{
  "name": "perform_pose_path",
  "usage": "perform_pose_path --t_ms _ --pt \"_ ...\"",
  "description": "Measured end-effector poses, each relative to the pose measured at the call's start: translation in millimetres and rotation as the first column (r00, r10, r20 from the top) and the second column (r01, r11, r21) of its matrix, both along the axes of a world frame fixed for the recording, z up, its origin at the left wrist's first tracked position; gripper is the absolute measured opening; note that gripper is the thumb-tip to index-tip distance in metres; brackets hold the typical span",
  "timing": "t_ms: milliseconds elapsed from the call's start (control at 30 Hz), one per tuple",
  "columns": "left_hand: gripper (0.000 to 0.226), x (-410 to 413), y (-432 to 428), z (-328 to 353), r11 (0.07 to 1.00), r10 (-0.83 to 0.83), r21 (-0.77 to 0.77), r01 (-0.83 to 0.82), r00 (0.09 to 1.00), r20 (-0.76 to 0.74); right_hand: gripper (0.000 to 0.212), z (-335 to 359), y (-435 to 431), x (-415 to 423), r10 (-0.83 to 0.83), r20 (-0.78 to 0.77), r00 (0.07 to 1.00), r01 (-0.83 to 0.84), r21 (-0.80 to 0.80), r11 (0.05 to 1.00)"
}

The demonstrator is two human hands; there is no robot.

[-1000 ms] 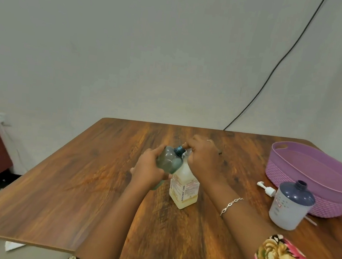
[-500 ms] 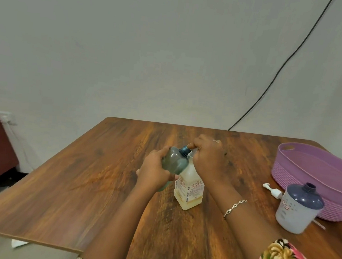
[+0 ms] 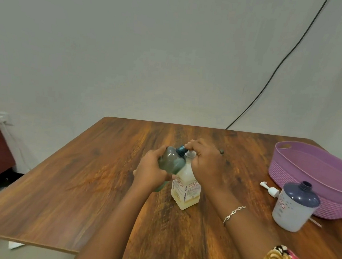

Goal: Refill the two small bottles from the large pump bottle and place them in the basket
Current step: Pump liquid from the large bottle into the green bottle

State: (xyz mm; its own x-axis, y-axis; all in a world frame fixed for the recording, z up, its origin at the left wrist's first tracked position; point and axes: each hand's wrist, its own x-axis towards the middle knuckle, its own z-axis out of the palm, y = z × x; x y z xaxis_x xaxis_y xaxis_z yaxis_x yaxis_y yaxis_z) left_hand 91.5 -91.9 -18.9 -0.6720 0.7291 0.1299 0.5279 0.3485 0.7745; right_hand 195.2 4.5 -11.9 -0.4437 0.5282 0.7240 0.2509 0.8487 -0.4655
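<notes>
From the head camera, the large pump bottle (image 3: 186, 191) stands mid-table (image 3: 71, 186) between both hands; the left hand (image 3: 150, 174) grips the tilted green small bottle (image 3: 170, 162), neck at the pump; the right hand (image 3: 206, 164) curls over the pump head; the white small bottle (image 3: 293, 208) stands uncapped, just before the purple basket (image 3: 287, 180).

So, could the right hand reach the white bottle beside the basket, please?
Probably yes: only bare table lies between the right hand and the white bottle, though that hand now grips the pump bottle.
</notes>
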Motion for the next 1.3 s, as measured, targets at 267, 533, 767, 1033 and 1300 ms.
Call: perform_pose_path --t_ms 267,533,767,1033,1300 --pt "0.093 -2 3 9 0.999 -0.004 0.046 0.005 1.000 -0.026 0.028 20 8 0 0.069 0.028 0.997 -0.068 -0.035 0.997" --pt "0.093 1 0 1 1.000 0.006 0.011 -0.006 1.000 0.012 0.026 4 2 -1 0.034 -0.034 0.999 -0.035 -0.044 0.998" --pt "0.093 -1 2 9 0.999 -0.004 0.046 0.004 1.000 0.002 0.030 18 7 0 0.063 -0.032 0.997 -0.066 -0.071 0.995" --pt "0.092 2 -3 3 0.999 -0.013 0.038 0.011 0.999 0.039 0.025 14 4 -3 0.043 -0.061 0.997 -0.050 -0.121 0.991" --pt "0.092 -3 0 4 0.999 -0.017 0.044 0.016 0.999 0.028 0.023 6 2 -6 0.000 -0.103 0.995 -0.009 -0.080 0.997"
